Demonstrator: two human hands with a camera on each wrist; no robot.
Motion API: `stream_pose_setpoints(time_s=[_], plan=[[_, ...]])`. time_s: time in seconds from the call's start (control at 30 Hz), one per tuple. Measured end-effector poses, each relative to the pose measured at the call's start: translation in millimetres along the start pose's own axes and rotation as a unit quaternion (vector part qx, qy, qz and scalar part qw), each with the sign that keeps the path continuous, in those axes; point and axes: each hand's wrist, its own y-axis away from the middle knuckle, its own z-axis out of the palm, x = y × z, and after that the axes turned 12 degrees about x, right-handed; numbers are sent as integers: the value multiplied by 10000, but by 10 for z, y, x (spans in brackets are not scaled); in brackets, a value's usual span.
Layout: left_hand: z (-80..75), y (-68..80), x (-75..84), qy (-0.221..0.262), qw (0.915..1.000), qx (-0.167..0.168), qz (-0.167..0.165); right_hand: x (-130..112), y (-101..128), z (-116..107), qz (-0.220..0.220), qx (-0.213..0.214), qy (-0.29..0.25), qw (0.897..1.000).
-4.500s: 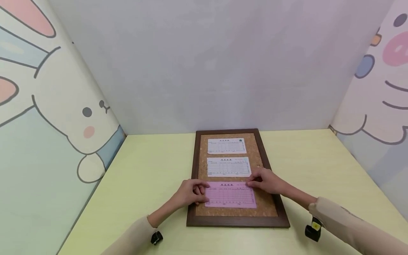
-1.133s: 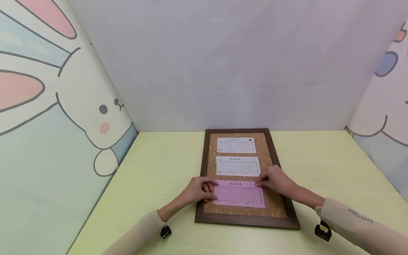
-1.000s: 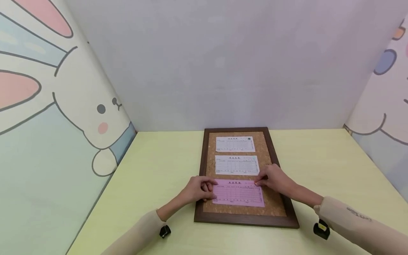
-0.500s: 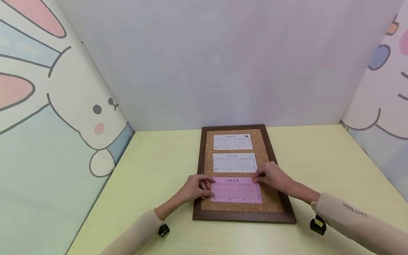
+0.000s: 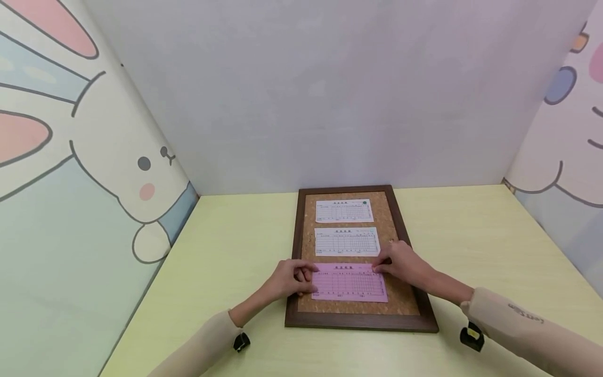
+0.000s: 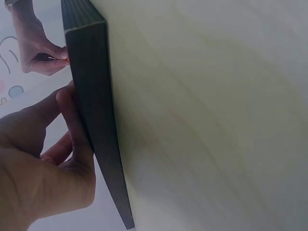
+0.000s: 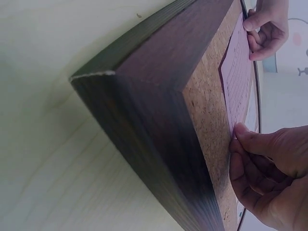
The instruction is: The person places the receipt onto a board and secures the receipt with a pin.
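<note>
A pink printed slip [image 5: 348,284] lies along the lower part of a cork board [image 5: 400,301] with a dark brown frame. My left hand [image 5: 284,277] presses the slip's left edge, index fingertip near the upper corner and thumb near the lower one. At the slip's upper right corner my right hand [image 5: 401,262] pinches a small orange push pin [image 6: 67,60] between thumb and index finger; the fingertips cover most of it. Above, two white slips [image 5: 344,212] lie in a column, with a green pin [image 5: 365,202] and a pale blue pin [image 5: 372,230] at their upper right corners.
The board rests on a pale yellow table [image 5: 235,235], its far end close to the grey back wall [image 5: 301,104]. Side walls painted with cartoon animals, such as a rabbit [image 5: 122,167], bound the table. Black wrist cameras [image 5: 472,336] hang under both sleeves.
The whole head view has shifted slightly as the head moves. Both hands stay at the pink slip's edges, and the orange at the right fingertips shows less than half a second ago.
</note>
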Motion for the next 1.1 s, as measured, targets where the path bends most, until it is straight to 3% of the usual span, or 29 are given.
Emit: stream_pose_setpoints(time_s=[0.27,0.83,1.1], plan=[[-10,5,-11,-68,10000,-8,10,3,20,3,-83,-104,-100,9999],[-4,31,27,168,9998,-11,73,52,35,44,-232,213,79,9995],[3,-1,17,51,10000,-8,55,-40,-6,23,97,13,289,9995]])
